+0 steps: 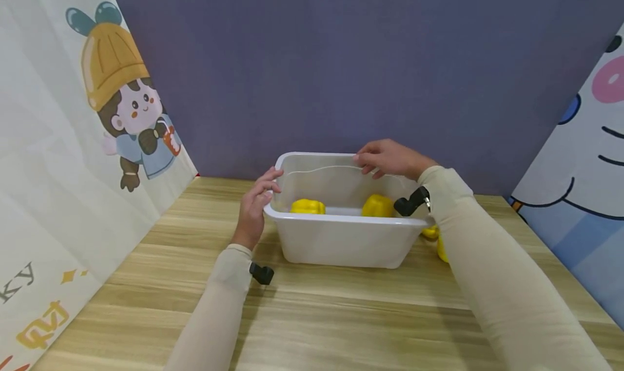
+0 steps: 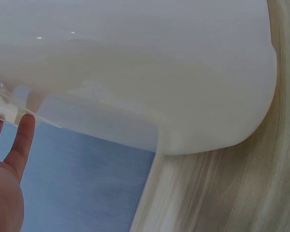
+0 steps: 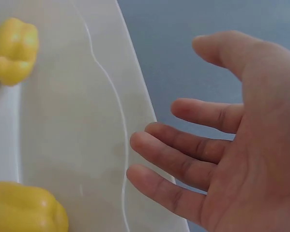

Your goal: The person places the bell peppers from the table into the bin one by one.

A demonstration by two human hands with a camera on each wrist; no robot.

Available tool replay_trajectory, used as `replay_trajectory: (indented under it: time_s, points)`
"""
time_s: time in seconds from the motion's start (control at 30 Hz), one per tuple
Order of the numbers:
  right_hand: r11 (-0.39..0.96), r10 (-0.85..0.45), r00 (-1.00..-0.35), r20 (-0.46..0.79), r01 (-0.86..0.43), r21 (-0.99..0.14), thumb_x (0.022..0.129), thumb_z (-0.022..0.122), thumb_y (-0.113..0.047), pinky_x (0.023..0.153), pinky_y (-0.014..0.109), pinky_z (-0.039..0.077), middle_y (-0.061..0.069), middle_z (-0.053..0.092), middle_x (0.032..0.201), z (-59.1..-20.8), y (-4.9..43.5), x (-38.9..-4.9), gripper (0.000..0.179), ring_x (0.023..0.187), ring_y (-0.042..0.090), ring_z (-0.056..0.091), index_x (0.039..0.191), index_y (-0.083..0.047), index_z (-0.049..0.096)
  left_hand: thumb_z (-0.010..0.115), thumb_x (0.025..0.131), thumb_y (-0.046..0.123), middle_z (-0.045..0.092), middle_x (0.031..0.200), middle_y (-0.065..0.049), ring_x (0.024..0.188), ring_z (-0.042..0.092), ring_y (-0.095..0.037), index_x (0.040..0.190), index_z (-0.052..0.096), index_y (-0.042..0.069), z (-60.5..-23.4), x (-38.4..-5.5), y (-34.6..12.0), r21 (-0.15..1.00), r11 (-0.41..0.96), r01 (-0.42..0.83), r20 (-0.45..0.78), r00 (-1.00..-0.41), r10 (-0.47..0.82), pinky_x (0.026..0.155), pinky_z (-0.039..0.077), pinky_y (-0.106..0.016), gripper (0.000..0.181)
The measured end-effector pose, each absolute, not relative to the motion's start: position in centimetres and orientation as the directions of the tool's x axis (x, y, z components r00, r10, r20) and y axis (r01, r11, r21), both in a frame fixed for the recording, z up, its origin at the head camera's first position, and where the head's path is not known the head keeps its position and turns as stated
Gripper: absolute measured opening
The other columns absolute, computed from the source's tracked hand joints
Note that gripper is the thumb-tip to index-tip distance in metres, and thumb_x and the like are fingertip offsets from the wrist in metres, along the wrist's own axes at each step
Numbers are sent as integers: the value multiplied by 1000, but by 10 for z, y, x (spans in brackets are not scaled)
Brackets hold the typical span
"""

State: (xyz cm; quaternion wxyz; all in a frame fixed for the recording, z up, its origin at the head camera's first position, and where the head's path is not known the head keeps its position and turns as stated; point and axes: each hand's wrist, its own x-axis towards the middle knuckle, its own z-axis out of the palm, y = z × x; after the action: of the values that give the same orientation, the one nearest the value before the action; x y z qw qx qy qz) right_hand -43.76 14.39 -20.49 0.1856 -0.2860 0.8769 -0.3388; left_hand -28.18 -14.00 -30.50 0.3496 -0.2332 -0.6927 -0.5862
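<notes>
A white plastic bin (image 1: pixel 341 243) stands on the wooden table with two yellow bell peppers inside, one at the left (image 1: pixel 308 206) and one at the right (image 1: pixel 377 205). My left hand (image 1: pixel 254 206) touches the bin's left rim, its fingertips lying over the edge. In the left wrist view its extended fingers (image 2: pixel 22 145) reach the rim beside the bin's pale wall. Over the far rim, toward the right, hangs my right hand (image 1: pixel 390 158). The right wrist view shows its fingers (image 3: pixel 178 162) spread and loosely bent, with nothing held.
More yellow bell peppers (image 1: pixel 442 249) lie on the table to the bin's right, partly hidden by my right sleeve (image 1: pixel 507 273). A blue-grey wall (image 1: pixel 341 67) rises behind the bin. Printed cartoon panels border the table on both sides.
</notes>
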Motion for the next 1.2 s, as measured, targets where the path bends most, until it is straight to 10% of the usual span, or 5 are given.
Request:
replay_trajectory:
  time_s: [1.2]
  points:
    - [546,-545,-838,7,-361,-756,88,53,-50,81,39,50,17,57,119,-197,233,-415,57,104,32,58,124,-6,51,37,88,0,52,116,-36,121,34,-54,90,60,-12,-300,-281,-147,501,306,809,830,-550,95,103,21,-56,26]
